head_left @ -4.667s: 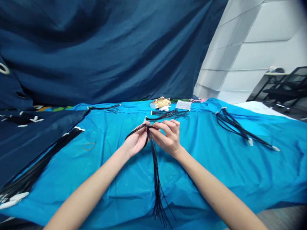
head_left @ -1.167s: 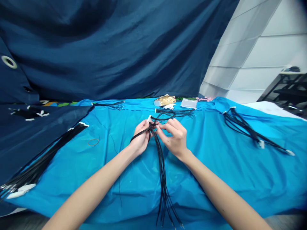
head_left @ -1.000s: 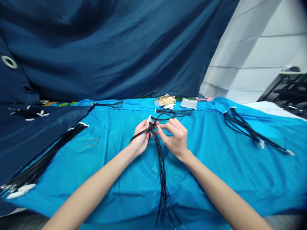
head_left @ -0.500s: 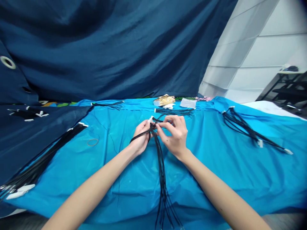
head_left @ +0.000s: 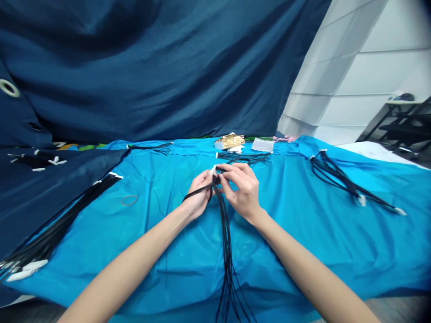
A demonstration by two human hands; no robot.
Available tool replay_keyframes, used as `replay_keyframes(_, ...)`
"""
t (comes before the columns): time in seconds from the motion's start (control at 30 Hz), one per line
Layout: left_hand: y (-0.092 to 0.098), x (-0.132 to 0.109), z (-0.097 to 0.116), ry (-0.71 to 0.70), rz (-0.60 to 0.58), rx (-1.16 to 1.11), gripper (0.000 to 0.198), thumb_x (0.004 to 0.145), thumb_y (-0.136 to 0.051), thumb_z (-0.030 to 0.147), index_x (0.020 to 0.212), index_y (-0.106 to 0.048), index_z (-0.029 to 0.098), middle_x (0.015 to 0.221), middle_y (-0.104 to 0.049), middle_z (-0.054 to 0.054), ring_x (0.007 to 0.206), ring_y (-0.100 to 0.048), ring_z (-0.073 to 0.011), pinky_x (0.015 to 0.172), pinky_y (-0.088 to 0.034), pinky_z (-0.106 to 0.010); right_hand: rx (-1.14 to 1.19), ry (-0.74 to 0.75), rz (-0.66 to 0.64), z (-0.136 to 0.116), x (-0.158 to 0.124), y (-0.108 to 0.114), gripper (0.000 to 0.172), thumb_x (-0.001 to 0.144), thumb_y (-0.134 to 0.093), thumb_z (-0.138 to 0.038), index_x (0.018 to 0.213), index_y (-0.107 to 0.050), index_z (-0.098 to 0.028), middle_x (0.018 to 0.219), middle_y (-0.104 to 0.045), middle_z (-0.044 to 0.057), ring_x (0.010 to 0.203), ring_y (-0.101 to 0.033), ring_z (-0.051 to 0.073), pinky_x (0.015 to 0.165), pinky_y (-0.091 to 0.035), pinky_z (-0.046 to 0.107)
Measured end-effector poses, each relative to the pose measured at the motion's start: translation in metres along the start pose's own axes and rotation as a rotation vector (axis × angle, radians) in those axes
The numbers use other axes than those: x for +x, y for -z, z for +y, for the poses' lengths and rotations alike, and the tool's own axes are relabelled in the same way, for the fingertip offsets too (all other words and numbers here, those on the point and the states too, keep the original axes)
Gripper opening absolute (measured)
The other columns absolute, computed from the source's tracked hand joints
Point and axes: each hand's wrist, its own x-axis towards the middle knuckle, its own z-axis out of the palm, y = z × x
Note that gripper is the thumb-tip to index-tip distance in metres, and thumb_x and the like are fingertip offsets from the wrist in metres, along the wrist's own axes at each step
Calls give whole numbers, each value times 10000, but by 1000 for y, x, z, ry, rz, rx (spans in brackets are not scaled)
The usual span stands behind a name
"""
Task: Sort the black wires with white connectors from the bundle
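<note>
My left hand and my right hand meet over the middle of a bright blue sheet. Both are closed on the top end of a bundle of thin black wires. The bundle hangs down toward me and fans out at the near table edge. A small white connector sticks out above my left fingers. My right fingertips pinch the wires just beside it.
Other black wire bundles lie at the far left, at the right, behind my hands and at the back. A rubber band lies left. A gold packet and a clear bag sit at the back.
My right fingers have shifted a little on the top of the bundle, closing over the wires by the connector. The left hand keeps its grip in the same place.
</note>
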Motion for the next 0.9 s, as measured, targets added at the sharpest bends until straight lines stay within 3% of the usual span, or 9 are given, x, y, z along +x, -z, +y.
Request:
replay_keyframes(0.2, 1, 0, -5, 23, -1, -26, 204, 694, -684, 284, 792, -600, 127, 761, -599, -21, 689, -573, -123, 678, -496, -260, 17, -17, -28, 2, -1, -1, 97, 805, -538, -161, 723, -575, -196, 984, -666, -7, 850, -523, 164, 763, -430, 324)
replay_keyframes(0.4, 1, 4, 0, 72, 75, -142, 13, 750, -595, 125, 741, -598, 115, 724, -619, -22, 682, -593, -114, 753, -507, -288, 86, -35, 4, 6, 1, -2, 73, 819, -538, -174, 833, -607, -192, 1024, -646, 33, 932, -521, 167, 845, -456, 330)
replay_keyframes(0.53, 1, 8, 10, 80, 150, -195, 118, 782, -520, 72, 691, -582, 114, 669, -617, -22, 675, -615, -123, 773, -509, -307, -2, 88, 30, 11, 3, -2, 175, 812, -556, -183, 973, -614, -217, 1154, -584, 52, 1060, -492, 182, 891, -440, 344)
replay_keyframes(0.63, 1, 9, 15, 82, 178, -198, 177, 800, -470, 43, 683, -583, 115, 641, -615, -29, 706, -626, -130, 783, -503, -285, -87, 225, 42, 12, 2, -1, 176, 792, -590, -181, 948, -628, -253, 1166, -581, 23, 1085, -485, 178, 884, -429, 330)
replay_keyframes(0.77, 0, 7, 17, 105, 124, -179, 225, 820, -434, 53, 659, -578, 112, 659, -629, -52, 742, -635, -144, 788, -493, -273, -137, 299, 52, 13, 1, 1, 147, 769, -629, -223, 902, -638, -285, 1155, -586, -11, 1072, -482, 180, 880, -403, 352)
replay_keyframes(0.9, 3, 7, 16, 103, 53, -142, 128, 793, -494, 88, 705, -585, 108, 710, -645, -63, 769, -639, -165, 776, -488, -287, -142, 282, -10, 14, 2, 2, 87, 774, -625, -273, 852, -656, -299, 1185, -556, -20, 1106, -437, 205, 891, -369, 381)
